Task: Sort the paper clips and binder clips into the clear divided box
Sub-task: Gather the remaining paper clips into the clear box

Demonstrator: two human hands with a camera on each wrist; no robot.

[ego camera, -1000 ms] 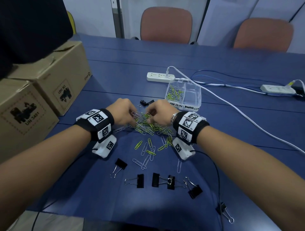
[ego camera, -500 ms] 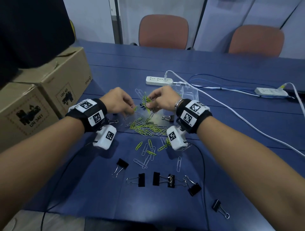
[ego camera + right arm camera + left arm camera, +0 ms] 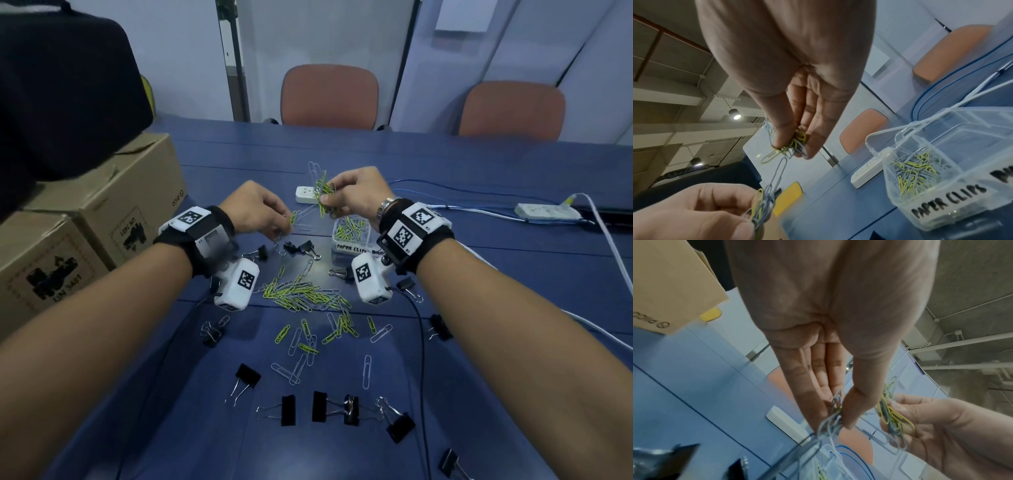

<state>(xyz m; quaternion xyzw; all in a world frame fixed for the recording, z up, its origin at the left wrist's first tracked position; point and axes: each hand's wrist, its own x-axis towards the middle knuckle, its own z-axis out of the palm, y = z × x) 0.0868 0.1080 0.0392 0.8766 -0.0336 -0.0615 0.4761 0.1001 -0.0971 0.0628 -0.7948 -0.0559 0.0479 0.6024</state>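
Note:
My right hand (image 3: 337, 202) pinches a bunch of yellow and silver paper clips (image 3: 321, 192) in the air above the table, just left of the clear divided box (image 3: 352, 236). The same bunch (image 3: 795, 142) shows between the thumb and fingers in the right wrist view. My left hand (image 3: 281, 222) pinches a smaller cluster of paper clips (image 3: 295, 219), also seen as the cluster (image 3: 835, 412) between thumb and fingers. The box (image 3: 920, 183) has a compartment labelled PAPER CLIPS with several clips inside. A loose pile of paper clips (image 3: 301, 294) lies on the blue table. Black binder clips (image 3: 318, 407) lie nearer me.
Two cardboard boxes (image 3: 85, 219) stand at the left, with a dark bag (image 3: 61, 89) on top. White power strips (image 3: 306, 194) (image 3: 548, 212) and cables (image 3: 609, 240) lie behind and right of the box. More binder clips (image 3: 305, 247) lie between my hands. Two chairs (image 3: 329, 96) stand beyond the table.
Both hands have risen from the pile with paper clips pinched in them and moved away from me toward the box. The right hand is now higher.

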